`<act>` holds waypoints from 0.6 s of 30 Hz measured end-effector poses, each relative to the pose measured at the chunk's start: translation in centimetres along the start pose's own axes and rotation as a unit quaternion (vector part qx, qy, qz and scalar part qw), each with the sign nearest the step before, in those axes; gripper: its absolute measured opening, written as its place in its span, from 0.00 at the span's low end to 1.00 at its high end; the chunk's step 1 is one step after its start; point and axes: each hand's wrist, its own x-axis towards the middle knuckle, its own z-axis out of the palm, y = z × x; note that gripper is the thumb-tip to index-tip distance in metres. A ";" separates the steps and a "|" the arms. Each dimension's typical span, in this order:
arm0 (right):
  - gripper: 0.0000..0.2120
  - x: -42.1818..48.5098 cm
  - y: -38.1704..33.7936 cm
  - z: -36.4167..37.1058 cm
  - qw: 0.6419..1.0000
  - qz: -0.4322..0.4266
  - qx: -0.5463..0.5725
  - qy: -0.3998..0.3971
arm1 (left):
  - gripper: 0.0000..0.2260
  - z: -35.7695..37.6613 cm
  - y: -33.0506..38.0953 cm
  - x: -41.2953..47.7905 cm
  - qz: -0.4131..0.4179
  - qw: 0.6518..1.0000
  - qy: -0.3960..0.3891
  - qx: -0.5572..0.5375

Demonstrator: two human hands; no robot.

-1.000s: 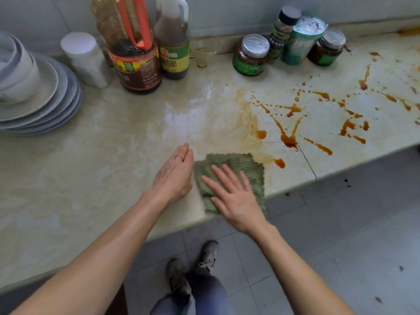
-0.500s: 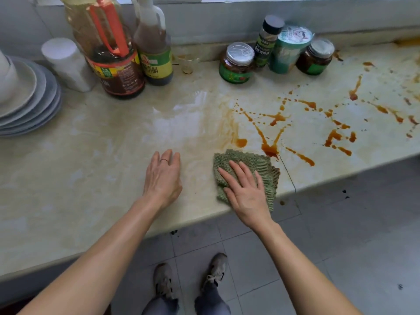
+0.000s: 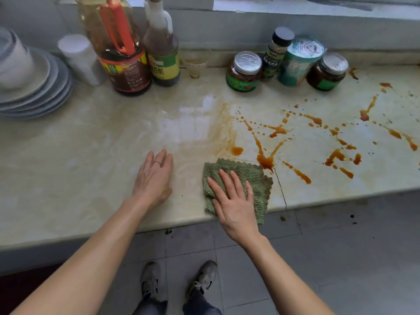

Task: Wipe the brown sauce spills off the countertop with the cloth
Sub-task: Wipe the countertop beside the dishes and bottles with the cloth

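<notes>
A green knitted cloth [image 3: 247,176] lies flat on the pale marble countertop [image 3: 91,155] near its front edge. My right hand [image 3: 231,201] presses down on the cloth with fingers spread. Brown sauce spills [image 3: 266,159] streak the counter just beyond the cloth's far right corner, and more splatters [image 3: 336,155] run off to the right. A faint smeared patch [image 3: 223,128] lies left of the streaks. Flat on the bare counter to the cloth's left rests my left hand [image 3: 154,178], a ring on one finger, holding nothing.
Stacked plates [image 3: 34,87] sit at far left. Along the back wall stand a white cylinder [image 3: 79,57], two large sauce bottles [image 3: 125,55] [image 3: 162,53], a small cup [image 3: 195,68], jars [image 3: 244,71] [image 3: 327,71], a spice bottle [image 3: 276,51] and a teal tub [image 3: 300,60]. Grey floor tiles [image 3: 341,246] lie below.
My right hand has slid the cloth to the right along the front edge, over a small sauce spot, up to the large streak. My left hand has come away from the cloth and lies flat.
</notes>
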 end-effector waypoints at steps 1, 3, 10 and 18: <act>0.25 0.0 -1.2 0.1 1.000 -0.008 0.000 -0.005 | 0.33 0.1 0.1 0.0 -0.004 1.000 0.002 0.003; 0.25 -0.4 -2.8 0.4 0.997 -0.068 -0.002 -0.026 | 0.33 0.4 0.4 0.1 -0.015 1.000 0.003 0.003; 0.26 -2.1 3.3 -0.8 0.989 -0.138 0.021 -0.053 | 0.33 -0.1 0.7 0.0 -0.023 1.000 -0.003 -0.006; 0.25 5.4 0.6 -1.0 0.995 -0.075 0.036 -0.057 | 0.34 0.1 0.5 0.0 -0.020 1.000 0.001 -0.013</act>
